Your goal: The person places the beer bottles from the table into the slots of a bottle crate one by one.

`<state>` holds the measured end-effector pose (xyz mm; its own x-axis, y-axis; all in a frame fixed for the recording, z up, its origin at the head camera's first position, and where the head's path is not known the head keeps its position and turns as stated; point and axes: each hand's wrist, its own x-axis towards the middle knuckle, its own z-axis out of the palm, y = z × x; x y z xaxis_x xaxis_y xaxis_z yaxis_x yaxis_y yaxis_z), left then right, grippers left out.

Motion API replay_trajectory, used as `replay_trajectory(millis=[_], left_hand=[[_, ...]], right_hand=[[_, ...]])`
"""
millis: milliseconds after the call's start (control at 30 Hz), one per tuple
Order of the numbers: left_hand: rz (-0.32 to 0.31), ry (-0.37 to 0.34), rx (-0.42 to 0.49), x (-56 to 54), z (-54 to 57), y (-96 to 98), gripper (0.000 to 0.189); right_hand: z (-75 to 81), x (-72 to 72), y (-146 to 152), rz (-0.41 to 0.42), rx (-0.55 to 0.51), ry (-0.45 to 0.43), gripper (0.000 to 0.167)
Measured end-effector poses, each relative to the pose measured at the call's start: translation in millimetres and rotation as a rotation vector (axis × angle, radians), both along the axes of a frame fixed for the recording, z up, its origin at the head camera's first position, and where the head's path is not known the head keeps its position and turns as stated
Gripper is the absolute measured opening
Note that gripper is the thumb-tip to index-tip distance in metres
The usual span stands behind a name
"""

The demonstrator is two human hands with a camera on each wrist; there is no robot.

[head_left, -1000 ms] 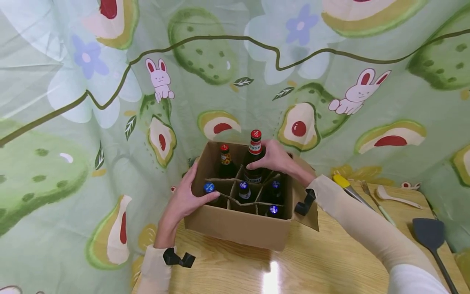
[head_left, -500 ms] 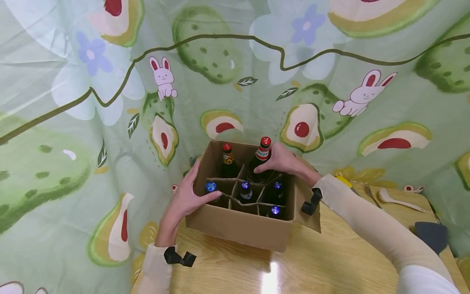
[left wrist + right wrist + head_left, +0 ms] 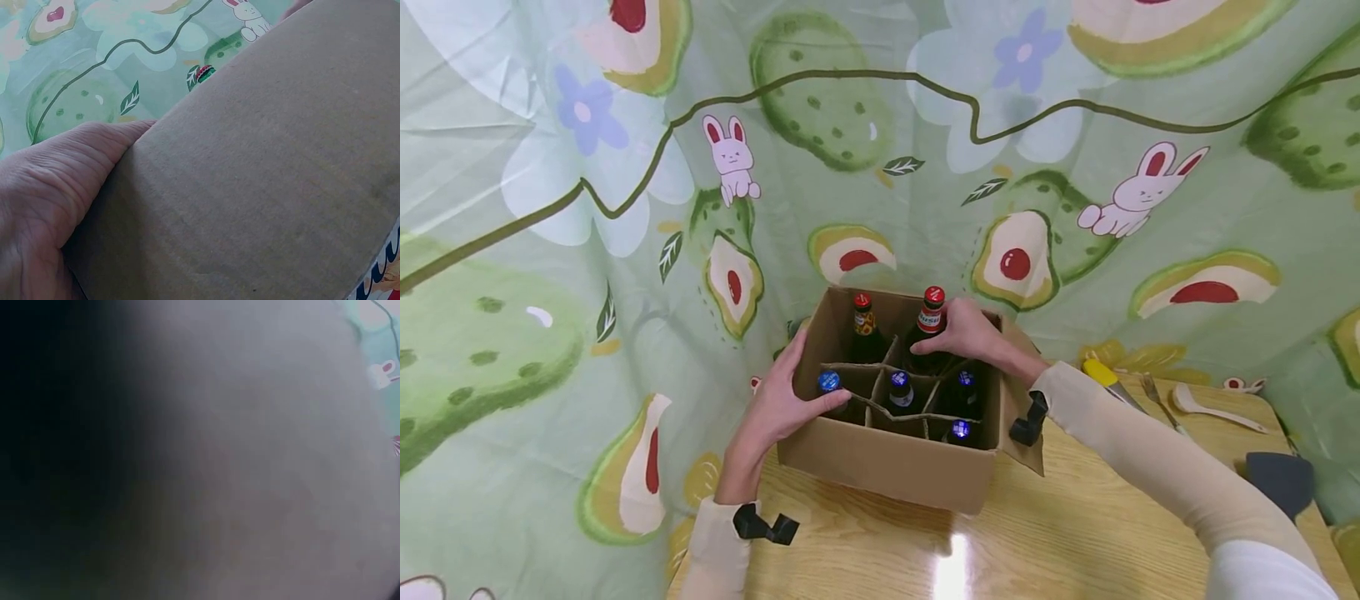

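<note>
In the head view my right hand (image 3: 966, 332) grips a dark glass bottle (image 3: 931, 320) with a red cap by its upper part. The bottle's lower end is inside a rear compartment of a cardboard box (image 3: 887, 471) with dividers. My left hand (image 3: 784, 404) holds the box's left front corner, thumb over the front rim and fingers along the side. Another red-capped bottle (image 3: 863, 325) stands at the rear left, and several blue-capped bottles, one being the middle bottle (image 3: 900, 396), fill other compartments. The left wrist view shows the box wall (image 3: 262, 150); the right wrist view is mostly blurred.
At the right of the wooden table (image 3: 880, 558) lie a yellow-tipped metal utensil (image 3: 1101, 372), a fork (image 3: 1151, 388), a white spoon (image 3: 1213, 407) and a dark spatula (image 3: 1281, 479). A box flap (image 3: 1026, 442) sticks out at the right. A patterned curtain (image 3: 925, 192) hangs behind.
My right hand has lowered the red-capped bottle deeper into the rear compartment, first shifting it right, then slightly back left. The left hand keeps its hold on the box.
</note>
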<state>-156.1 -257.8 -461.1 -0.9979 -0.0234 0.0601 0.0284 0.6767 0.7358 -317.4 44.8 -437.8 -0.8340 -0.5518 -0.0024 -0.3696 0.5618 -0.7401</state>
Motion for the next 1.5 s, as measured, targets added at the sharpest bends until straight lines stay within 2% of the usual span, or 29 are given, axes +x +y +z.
replay_trajectory(millis=[333,867,1100,1233,1333,1500], left_hand=[[-0.006,0.002,0.01,-0.1,-0.5,-0.5,0.12],[0.0,-0.011,0.001,-0.9,-0.8,-0.4,0.121],[-0.007,0.008,0.0,-0.9,-0.6,-0.9,0.12],[-0.005,0.003,-0.006,-0.3,1.2,-0.2,0.121],[-0.003,0.003,-0.005,-0.1,2.1,0.4,0.121],[-0.01,0.003,0.008,-0.5,1.4,0.2,0.12]], right_hand=[[-2.7,2.1,-4.0,-0.038,0.071,0.05,0.049],[-4.5,-0.1,-2.4,-0.067,0.044,0.061,0.055],[-4.2,-2.7,-2.7,-0.066,0.032,0.047,0.04],[-4.0,-3.5,-1.8,-0.059,0.011,0.043,0.04],[-4.6,-4.3,-1.2,-0.051,-0.009,0.03,0.032],[-7.6,-6.6,-1.5,0.017,-0.031,-0.038,0.029]])
